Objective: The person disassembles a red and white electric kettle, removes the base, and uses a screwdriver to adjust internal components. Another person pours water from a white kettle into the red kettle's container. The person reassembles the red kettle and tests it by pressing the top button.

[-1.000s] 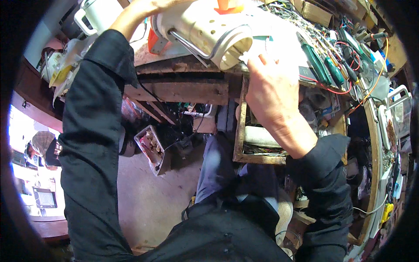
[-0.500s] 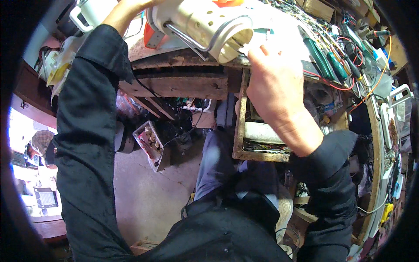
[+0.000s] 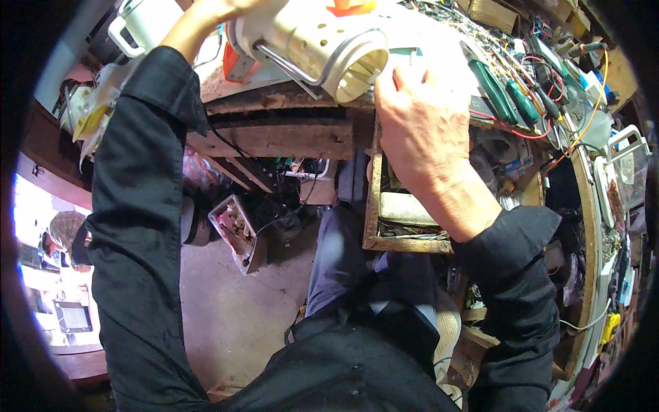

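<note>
Flanking one cylinder (image 3: 295, 38): two hands (image 3: 425, 127) (image 3: 230, 5)

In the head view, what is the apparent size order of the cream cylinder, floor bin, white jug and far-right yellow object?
1. Cream cylinder
2. Floor bin and white jug: too close to rank
3. Yellow object

I see: floor (image 3: 237, 323), pale mauve-grey | workbench (image 3: 274, 137), rough timber, top whitened by glare (image 3: 439, 38) | 1 wooden drawer (image 3: 406, 244), open beneath | far left, strong white light (image 3: 31, 202)
</note>
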Demonstrator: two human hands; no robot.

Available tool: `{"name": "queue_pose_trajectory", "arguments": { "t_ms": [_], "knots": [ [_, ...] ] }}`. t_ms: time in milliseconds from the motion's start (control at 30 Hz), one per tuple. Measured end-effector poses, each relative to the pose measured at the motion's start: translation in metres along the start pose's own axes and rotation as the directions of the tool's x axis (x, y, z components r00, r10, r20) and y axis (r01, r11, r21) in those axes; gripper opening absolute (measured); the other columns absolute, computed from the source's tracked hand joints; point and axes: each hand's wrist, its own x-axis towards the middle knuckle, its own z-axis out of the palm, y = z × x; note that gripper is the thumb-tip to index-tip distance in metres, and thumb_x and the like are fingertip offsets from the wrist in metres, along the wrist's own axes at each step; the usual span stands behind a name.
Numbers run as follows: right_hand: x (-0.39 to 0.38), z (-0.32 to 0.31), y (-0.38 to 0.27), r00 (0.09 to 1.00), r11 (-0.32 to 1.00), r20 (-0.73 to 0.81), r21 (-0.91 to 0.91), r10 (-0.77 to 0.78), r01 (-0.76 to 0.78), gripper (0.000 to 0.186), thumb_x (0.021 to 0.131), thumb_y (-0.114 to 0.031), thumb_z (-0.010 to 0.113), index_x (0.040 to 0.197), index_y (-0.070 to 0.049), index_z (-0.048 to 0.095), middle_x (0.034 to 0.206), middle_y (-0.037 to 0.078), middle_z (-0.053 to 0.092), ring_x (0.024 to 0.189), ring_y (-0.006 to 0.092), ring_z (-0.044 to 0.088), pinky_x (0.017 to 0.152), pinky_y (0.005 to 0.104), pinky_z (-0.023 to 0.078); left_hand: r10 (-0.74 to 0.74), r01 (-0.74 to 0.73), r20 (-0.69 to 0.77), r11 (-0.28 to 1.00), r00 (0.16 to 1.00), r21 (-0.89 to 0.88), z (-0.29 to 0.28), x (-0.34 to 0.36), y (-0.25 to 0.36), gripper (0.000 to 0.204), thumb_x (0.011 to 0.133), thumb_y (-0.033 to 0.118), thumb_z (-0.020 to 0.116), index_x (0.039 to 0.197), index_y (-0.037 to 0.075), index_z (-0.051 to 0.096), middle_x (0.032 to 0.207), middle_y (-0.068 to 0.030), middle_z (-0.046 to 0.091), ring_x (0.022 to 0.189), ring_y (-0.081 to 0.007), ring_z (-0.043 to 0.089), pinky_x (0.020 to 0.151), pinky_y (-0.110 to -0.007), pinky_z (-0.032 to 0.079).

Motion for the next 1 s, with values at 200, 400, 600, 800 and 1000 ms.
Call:
{"name": "queue_pose_trajectory", "arguments": {
  "t_ms": [200,400,600,800,1000],
  "knots": [
    [0.012,-0.011,0.005,0.913,0.830,0.324,0.417,0.247,-0.372,0.019,0.084,-0.013,0.074,0.097,-0.003,0.065,0.093,0.007,0.069,0.082,0.0279,0.063,0.073,0.0441,0.051,0.497,-0.500,-0.191,0.865,0.847,0.035,0.004,0.003,-0.013,0.039,0.107,0.039,0.047,0.138,0.022,0.065,0.127,-0.0068,0.070,0.113,-0.0253,0.066,0.099,-0.035,0.051],
    [0.004,-0.006,0.002,0.998,0.994,0.036,-0.098,-0.046,0.050,0.022,0.077,-0.012,0.068,0.096,-0.003,0.067,0.095,0.011,0.067,0.095,0.0358,0.065,0.082,0.0449,0.050,0.247,-0.248,-0.020,0.968,0.969,-0.049,0.001,0.006,-0.007,0.040,0.109,0.033,0.046,0.137,0.012,0.065,0.131,-0.0076,0.069,0.113,-0.0247,0.066,0.100,-0.034,0.050],
    [0.004,-0.002,0.003,0.998,0.988,0.043,0.146,0.043,-0.049,0.017,0.085,-0.015,0.069,0.097,-0.003,0.067,0.088,0.009,0.067,0.086,0.0313,0.066,0.075,0.0450,0.050,0.323,-0.341,-0.129,0.927,0.938,-0.154,0.007,0.006,-0.014,0.042,0.108,0.039,0.049,0.136,0.013,0.066,0.130,-0.0103,0.068,0.115,-0.0260,0.065,0.100,-0.036,0.050],
    [0.012,-0.007,0.027,0.541,-0.381,0.838,0.477,-0.073,-0.792,0.023,0.095,-0.027,0.073,0.108,-0.010,0.065,0.091,0.001,0.065,0.071,0.0120,0.050,0.057,0.0307,0.041,0.023,-0.020,-0.090,0.999,0.996,0.033,0.008,0.004,-0.016,0.048,0.104,0.050,0.052,0.137,0.017,0.065,0.129,-0.0104,0.067,0.120,-0.0284,0.062,0.104,-0.037,0.048],
    [0.019,-0.014,0.021,0.589,0.119,0.803,0.579,0.093,-0.807,0.022,0.094,-0.023,0.071,0.111,-0.009,0.066,0.095,0.001,0.069,0.076,0.0132,0.057,0.063,0.0298,0.046,0.025,-0.028,-0.071,0.999,0.997,-0.037,0.002,-0.001,-0.001,0.054,0.101,0.058,0.055,0.137,0.019,0.065,0.131,-0.0114,0.066,0.124,-0.0300,0.061,0.106,-0.038,0.047]
  ]
}}
